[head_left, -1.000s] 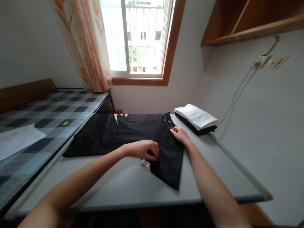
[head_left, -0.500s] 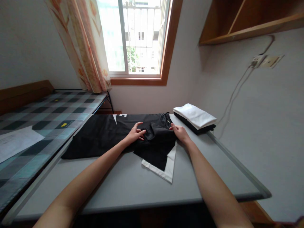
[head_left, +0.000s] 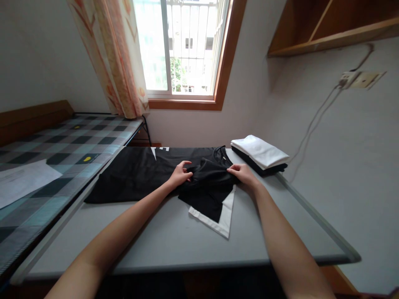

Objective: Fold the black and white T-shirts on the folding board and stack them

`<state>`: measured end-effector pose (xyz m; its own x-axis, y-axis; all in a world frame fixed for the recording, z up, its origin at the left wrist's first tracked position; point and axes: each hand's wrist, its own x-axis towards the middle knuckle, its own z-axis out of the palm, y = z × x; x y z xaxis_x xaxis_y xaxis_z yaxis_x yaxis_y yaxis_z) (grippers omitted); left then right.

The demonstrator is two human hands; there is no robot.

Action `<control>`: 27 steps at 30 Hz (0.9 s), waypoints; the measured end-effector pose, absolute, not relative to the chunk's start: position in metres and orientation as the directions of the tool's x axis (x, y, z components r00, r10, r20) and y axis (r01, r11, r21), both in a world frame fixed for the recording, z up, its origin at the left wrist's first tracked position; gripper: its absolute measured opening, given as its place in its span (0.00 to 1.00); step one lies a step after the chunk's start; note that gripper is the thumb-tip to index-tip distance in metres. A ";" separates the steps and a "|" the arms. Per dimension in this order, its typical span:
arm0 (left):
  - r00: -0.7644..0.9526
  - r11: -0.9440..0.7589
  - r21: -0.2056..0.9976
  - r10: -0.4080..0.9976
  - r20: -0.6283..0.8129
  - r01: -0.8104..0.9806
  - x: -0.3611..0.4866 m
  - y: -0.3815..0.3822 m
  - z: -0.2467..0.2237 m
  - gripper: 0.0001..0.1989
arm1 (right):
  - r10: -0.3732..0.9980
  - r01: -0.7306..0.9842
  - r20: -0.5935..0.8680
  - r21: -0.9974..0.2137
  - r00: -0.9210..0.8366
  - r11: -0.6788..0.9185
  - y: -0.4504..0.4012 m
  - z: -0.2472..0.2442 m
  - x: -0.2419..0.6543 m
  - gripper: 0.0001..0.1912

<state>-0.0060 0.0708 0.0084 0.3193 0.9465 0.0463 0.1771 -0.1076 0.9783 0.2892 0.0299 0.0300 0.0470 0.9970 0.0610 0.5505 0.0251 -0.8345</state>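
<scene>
A black T-shirt (head_left: 134, 174) lies sideways across the table, its body to the left and its round collar at the right. White print shows near its far edge. One sleeve with a white hem (head_left: 222, 226) points toward me. My left hand (head_left: 181, 174) pinches raised cloth near the shirt's middle, thumb and fingers closed on it, index finger partly extended. At the shoulder by the collar, my right hand (head_left: 245, 174) grips the fabric between thumb and fingertips. A bunched fold of cloth rises between both hands.
Folded white cloth (head_left: 260, 151) rests on folded black cloth (head_left: 271, 169) at the table's back right. The grey-white table (head_left: 149, 245) has a raised rim. At left stands a bed with a checked mattress (head_left: 71, 153) and a paper sheet (head_left: 28, 182). A shelf (head_left: 333, 41) hangs upper right.
My left fingers have closed in on the cloth from a more spread pose. The fold between my hands looks stretched wider and flatter. The whole view has shifted slightly.
</scene>
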 end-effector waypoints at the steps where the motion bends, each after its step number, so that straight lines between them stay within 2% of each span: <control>1: 0.320 -0.093 0.979 0.947 0.030 0.183 -0.006 0.071 0.009 0.25 | 0.999 0.564 0.015 -0.826 0.032 -0.005 0.028 0.031 0.292 0.16; 4: 0.300 -0.072 0.977 0.954 0.008 0.202 -0.004 0.073 0.008 0.17 | 0.995 0.656 -0.091 -0.754 -0.046 -0.039 0.025 0.035 0.295 0.16; 6: 0.271 -0.085 0.976 0.962 0.028 0.202 -0.003 0.073 0.007 0.14 | 0.997 0.718 -0.069 -0.695 -0.035 -0.023 0.025 0.037 0.291 0.20; 8: 0.251 -0.111 0.975 0.966 0.060 0.194 -0.002 0.073 0.006 0.14 | 1.000 0.767 0.015 -0.642 -0.001 0.010 0.027 0.037 0.284 0.22; 11: 0.251 -0.133 0.973 0.964 0.083 0.189 -0.003 0.073 0.007 0.17 | 0.995 0.809 0.096 -0.585 -0.004 0.060 0.031 0.035 0.278 0.18; 14: 0.279 -0.120 0.974 0.958 0.064 0.191 -0.005 0.073 0.009 0.19 | 0.998 0.808 0.042 -0.585 -0.045 0.061 0.032 0.034 0.281 0.13; 18: 0.360 -0.157 0.947 0.932 0.049 0.279 -0.007 0.073 0.013 0.19 | 0.996 0.807 -0.029 -0.588 -0.082 0.049 0.030 0.035 0.288 0.14; 20: 0.372 -0.251 0.895 0.922 0.105 0.369 -0.007 0.071 0.014 0.18 | 0.998 0.839 -0.012 -0.542 -0.067 0.050 0.029 0.036 0.286 0.16; 23: 0.341 -0.460 0.716 0.885 0.318 0.526 -0.005 0.064 0.016 0.15 | 0.999 0.896 0.039 -0.442 -0.025 0.040 0.030 0.036 0.277 0.20; 25: 0.397 -0.588 0.570 0.809 0.434 0.574 -0.003 0.057 0.018 0.12 | 0.999 0.921 0.042 -0.389 -0.004 0.020 0.030 0.036 0.272 0.17; 27: 0.520 -0.698 0.457 0.715 0.466 0.551 -0.001 0.050 0.020 0.11 | 0.999 0.936 0.031 -0.352 0.010 0.001 0.030 0.035 0.268 0.13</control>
